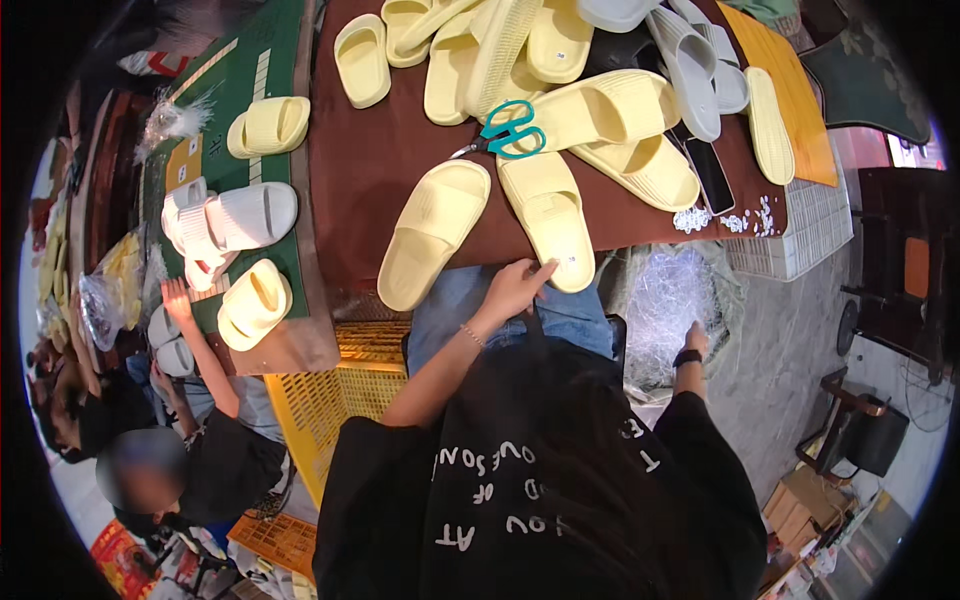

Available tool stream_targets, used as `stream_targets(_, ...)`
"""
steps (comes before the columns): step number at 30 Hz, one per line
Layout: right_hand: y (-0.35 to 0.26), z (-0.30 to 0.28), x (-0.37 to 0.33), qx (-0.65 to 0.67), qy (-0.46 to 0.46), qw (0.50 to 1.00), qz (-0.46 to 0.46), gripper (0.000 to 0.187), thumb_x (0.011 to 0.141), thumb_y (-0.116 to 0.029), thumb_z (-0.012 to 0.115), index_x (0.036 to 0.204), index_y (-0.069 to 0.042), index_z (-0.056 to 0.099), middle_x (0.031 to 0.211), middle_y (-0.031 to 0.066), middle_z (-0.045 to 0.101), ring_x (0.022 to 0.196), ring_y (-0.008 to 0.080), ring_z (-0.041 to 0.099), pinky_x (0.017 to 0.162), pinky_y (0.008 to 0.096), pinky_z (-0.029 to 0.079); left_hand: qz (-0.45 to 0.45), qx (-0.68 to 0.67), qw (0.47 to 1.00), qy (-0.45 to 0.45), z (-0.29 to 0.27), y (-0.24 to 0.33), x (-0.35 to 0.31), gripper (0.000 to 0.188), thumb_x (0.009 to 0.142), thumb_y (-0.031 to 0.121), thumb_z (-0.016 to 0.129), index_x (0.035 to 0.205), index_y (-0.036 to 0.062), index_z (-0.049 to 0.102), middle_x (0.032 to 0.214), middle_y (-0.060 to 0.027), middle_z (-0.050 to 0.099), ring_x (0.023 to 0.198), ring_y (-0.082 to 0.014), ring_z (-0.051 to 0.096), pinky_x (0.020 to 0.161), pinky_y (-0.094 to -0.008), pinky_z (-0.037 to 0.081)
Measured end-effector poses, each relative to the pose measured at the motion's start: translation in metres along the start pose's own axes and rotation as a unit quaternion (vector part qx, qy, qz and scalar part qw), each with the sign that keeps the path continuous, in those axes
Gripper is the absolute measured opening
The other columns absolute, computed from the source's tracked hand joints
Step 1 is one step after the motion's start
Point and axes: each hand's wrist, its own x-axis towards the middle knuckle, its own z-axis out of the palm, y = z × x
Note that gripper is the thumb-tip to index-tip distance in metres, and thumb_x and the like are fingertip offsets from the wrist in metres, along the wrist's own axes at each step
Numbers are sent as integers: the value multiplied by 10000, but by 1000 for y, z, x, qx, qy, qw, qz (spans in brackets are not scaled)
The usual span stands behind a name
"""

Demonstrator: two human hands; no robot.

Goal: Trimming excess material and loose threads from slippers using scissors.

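Observation:
Two pale yellow slide slippers lie at the near edge of the brown-covered table. My left hand (512, 288) grips the heel of the right slipper (546, 215), with a fingertip on its insole by a small white label. Beside it, the left slipper (433, 235) lies tilted with its heel over the edge. Teal-handled scissors (513, 130) rest just above the pair, against another yellow slipper (600, 108). My right hand (696, 338), with a black band at the wrist, hangs low at my right beside a bag of clear plastic wrappings (668, 310); its fingers are too small to make out.
More yellow slippers (455, 70) and grey ones (685, 70) pile up at the back. A phone (709, 175) and small white pieces (692, 219) lie at the right. Left, a person (210, 450) reaches to a green table with white slippers (252, 215). A yellow crate (318, 420) stands between us.

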Motion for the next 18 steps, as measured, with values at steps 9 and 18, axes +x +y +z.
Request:
stream_targets(9, -147, -29, -248, 150, -169, 761, -608, 378, 840, -118, 619, 1205, -46, 555, 1209, 144, 518, 1158, 321, 444, 1006, 404, 326, 55, -86, 989, 105, 2, -26, 6, 339, 870, 294, 631, 934, -38, 662, 636, -57, 618, 533, -96, 538, 502, -276, 424)
stream_targets(18, -175, -5, -281, 77, -267, 651, -707, 276, 747, -149, 701, 1021, -142, 671, 1168, 85, 540, 1194, 321, 423, 1006, 433, 314, 73, -142, 981, 109, 0, -30, 8, 258, 860, 237, 656, 877, -20, 652, 548, -38, 568, 406, -82, 477, 389, -263, 352)
